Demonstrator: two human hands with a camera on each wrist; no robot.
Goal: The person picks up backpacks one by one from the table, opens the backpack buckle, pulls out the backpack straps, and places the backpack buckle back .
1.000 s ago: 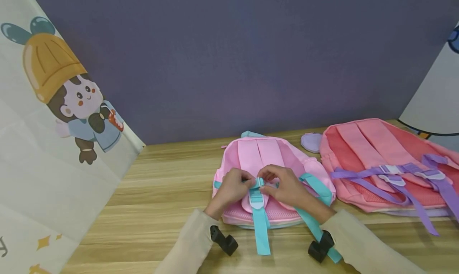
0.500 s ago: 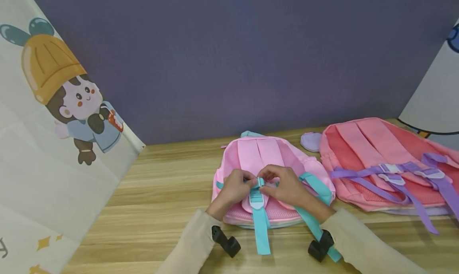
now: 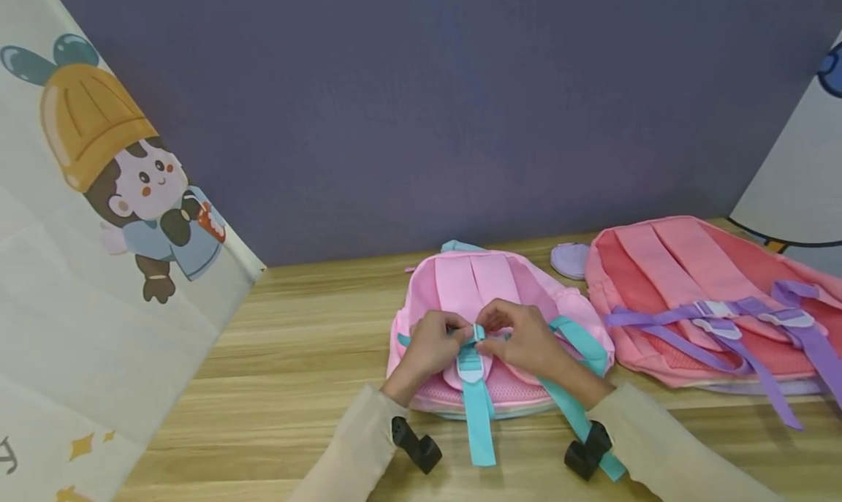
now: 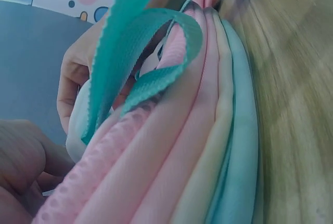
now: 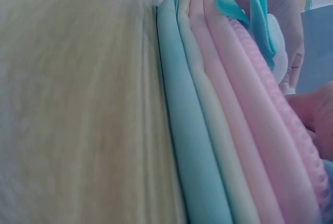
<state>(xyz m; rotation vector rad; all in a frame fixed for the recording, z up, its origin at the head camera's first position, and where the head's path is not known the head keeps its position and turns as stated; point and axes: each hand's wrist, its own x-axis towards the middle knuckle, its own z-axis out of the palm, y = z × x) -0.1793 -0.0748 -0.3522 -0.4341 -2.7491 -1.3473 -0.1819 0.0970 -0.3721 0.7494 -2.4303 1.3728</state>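
Observation:
A pink backpack (image 3: 454,272) lies on the wooden table with its shoulder-strap side up. Over its middle, my left hand (image 3: 430,345) and right hand (image 3: 526,337) meet at a small pale buckle (image 3: 478,332) on teal webbing. Thumb and fingers of each hand pinch it from opposite sides; the fingers partly cover it. Just below sits a white strap adjuster (image 3: 471,370), with a teal strap (image 3: 480,429) hanging over the bag's near edge. In the left wrist view a looped teal strap (image 4: 187,42) stands before my right hand (image 4: 75,73).
A coral backpack (image 3: 658,268) with purple straps (image 3: 766,385) lies right beside the pink one. Between them at the back is a small lilac pouch (image 3: 569,260). A second teal strap (image 3: 572,407) runs under my right forearm. A dark panel (image 3: 421,122) stands behind the table.
My left wrist has edged slightly to the right, and a short piece of teal strap at the bag's left side has shifted a little. Both hands keep hold at the buckle.

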